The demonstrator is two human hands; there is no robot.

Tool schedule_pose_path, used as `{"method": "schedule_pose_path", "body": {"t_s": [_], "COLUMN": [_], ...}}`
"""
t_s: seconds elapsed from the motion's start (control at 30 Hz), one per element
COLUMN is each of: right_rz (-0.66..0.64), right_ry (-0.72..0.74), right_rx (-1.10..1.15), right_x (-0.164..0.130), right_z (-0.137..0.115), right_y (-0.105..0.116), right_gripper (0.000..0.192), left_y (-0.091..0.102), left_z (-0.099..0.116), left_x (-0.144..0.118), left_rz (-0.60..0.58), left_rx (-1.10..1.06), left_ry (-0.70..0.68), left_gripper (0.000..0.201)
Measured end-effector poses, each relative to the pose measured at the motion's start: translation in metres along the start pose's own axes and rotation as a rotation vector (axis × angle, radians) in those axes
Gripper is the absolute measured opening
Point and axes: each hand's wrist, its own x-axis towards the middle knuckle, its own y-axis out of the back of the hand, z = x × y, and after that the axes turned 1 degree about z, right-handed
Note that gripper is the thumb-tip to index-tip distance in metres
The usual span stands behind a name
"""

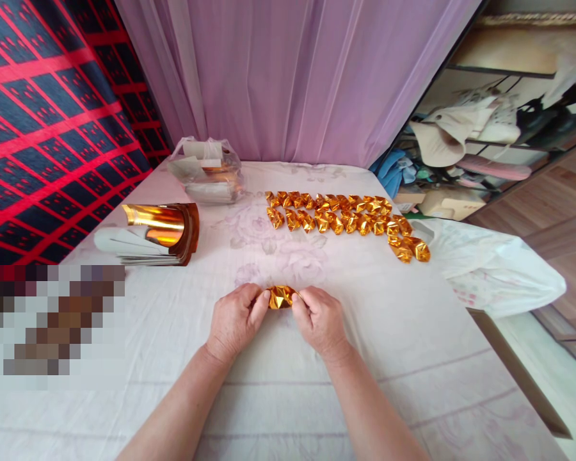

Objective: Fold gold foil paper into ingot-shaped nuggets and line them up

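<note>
Near the middle of the table, a gold foil paper ingot (281, 297) is stretched between my two hands. My left hand (235, 315) pinches its left end between thumb and fingers. The right end is gripped the same way by my right hand (320, 315). Creased, shiny facets show on the ingot's middle, while both of its tips are hidden in my fingers. Beyond my hands, rows of similar folded gold ingots (336, 222) lie on the right half of the table.
A curled stack of gold and white paper sheets (168, 230) lies at left, with a clear plastic bag of more sheets (208, 169) behind it. A white plastic bag (499, 262) hangs at the table's right edge. Shelves (480, 137) with shoes stand beyond. A pixelated patch covers the left front.
</note>
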Motion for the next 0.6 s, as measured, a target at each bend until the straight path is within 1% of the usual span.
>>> {"method": "schedule_pose_path", "body": {"t_s": [0.13, 0.37, 0.43, 0.53, 0.6], "right_rz": [0.004, -0.001, 0.009, 0.033, 0.034], "right_ry": [-0.002, 0.090, 0.081, 0.032, 0.025], "right_rx": [-0.014, -0.026, -0.035, -0.069, -0.080], "right_x": [0.000, 0.001, 0.001, 0.001, 0.000], "right_z": [-0.001, -0.010, -0.010, -0.008, -0.007], "right_y": [0.000, 0.003, 0.004, 0.004, 0.003], "right_gripper": [0.035, 0.037, 0.036, 0.035, 0.035], "left_y": [0.000, -0.002, -0.003, -0.003, -0.003], "left_z": [0.001, 0.001, 0.002, 0.003, 0.003], "left_x": [0.000, 0.000, -0.001, -0.001, -0.002], "left_rz": [-0.009, 0.035, 0.041, 0.039, 0.058], "left_rx": [0.013, 0.074, 0.064, 0.034, 0.034], "left_ry": [0.010, 0.082, 0.063, -0.007, -0.013], "left_gripper": [0.040, 0.037, 0.038, 0.037, 0.037]}}
